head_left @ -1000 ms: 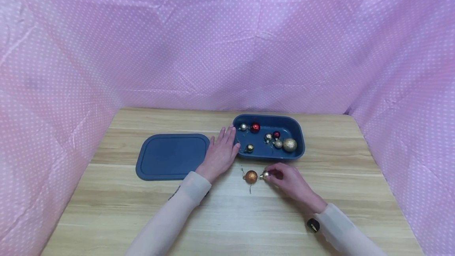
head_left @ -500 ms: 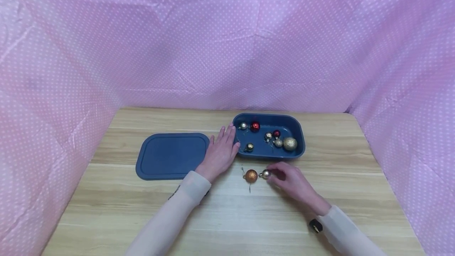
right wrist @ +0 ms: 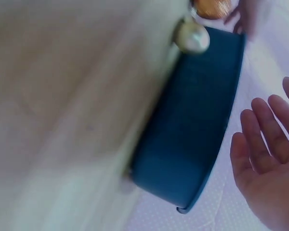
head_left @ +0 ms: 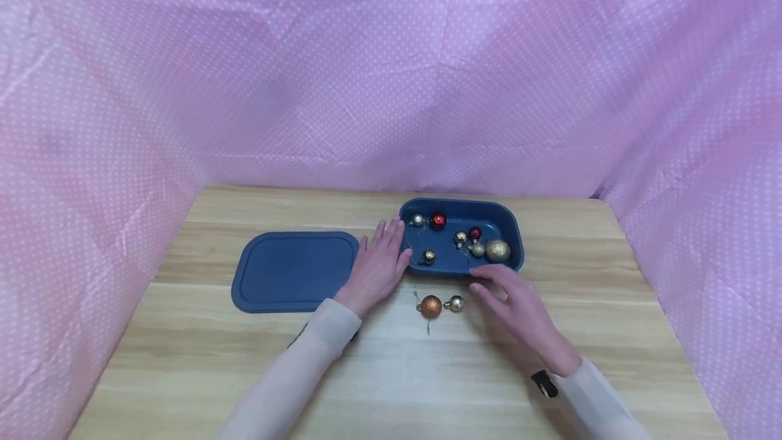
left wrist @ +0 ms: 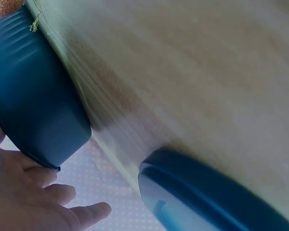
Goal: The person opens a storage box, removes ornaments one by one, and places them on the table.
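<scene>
A dark blue rectangular box stands at the back of the table with several Christmas baubles inside, among them a large gold glitter bauble and a red bauble. My left hand rests its straight fingers against the box's left end; the left wrist view shows them at the rim. In front of the box an orange glitter bauble and a small pale gold bauble lie side by side on the wood. My right hand, holding nothing, hovers at the box's front right with fingers extended.
A flat dark blue lid lies left of the box, partly behind my left hand. The wooden table is bounded by pink dotted cloth at the back and both sides.
My right hand has let go of the pale gold bauble, which stays beside the orange one, and has lifted up and back toward the box. The left hand has kept its place.
</scene>
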`<state>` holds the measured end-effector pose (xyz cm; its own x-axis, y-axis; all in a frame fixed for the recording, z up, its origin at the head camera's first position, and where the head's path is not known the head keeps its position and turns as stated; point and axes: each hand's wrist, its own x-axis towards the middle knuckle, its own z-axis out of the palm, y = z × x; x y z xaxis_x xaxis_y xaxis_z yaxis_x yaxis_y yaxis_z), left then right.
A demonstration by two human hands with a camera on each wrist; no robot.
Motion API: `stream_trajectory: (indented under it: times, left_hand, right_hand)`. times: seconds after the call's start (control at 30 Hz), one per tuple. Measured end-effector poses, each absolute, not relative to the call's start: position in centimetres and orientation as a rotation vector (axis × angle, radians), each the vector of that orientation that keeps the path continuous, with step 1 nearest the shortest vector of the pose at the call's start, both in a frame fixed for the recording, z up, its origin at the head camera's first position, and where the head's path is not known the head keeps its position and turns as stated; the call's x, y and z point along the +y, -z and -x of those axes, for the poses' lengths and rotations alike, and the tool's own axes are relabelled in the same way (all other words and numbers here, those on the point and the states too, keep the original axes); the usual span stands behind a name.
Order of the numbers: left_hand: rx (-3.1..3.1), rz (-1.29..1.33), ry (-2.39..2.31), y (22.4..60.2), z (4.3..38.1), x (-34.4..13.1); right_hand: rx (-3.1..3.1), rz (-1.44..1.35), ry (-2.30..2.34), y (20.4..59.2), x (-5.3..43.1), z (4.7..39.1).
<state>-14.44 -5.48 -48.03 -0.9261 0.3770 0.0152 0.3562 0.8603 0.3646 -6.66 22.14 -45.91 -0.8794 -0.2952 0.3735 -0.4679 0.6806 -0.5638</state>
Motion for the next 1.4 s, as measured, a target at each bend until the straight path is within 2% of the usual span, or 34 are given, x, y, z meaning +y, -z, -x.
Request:
stream_trajectory:
  times: [0.33,0.6,1.1,1.4]
  left_hand:
    - [2.969,-0.571,-0.557,48.2,14.3,-5.5]
    - [2.967,-0.57,-0.545,48.0,14.4,-5.3]
    - [2.966,-0.571,-0.554,47.9,14.2,-5.5]
    - [2.972,-0.57,-0.549,48.1,14.4,-5.3]
  right_hand:
    - [-2.602,-0.783,-1.007,44.3,20.9,11.5]
    - [-2.921,-0.927,-0.934,44.3,19.9,14.8]
    - [-3.099,-1.032,-0.976,45.4,17.6,18.1]
    - [-3.119,-1.092,-0.984,46.4,17.2,19.0]
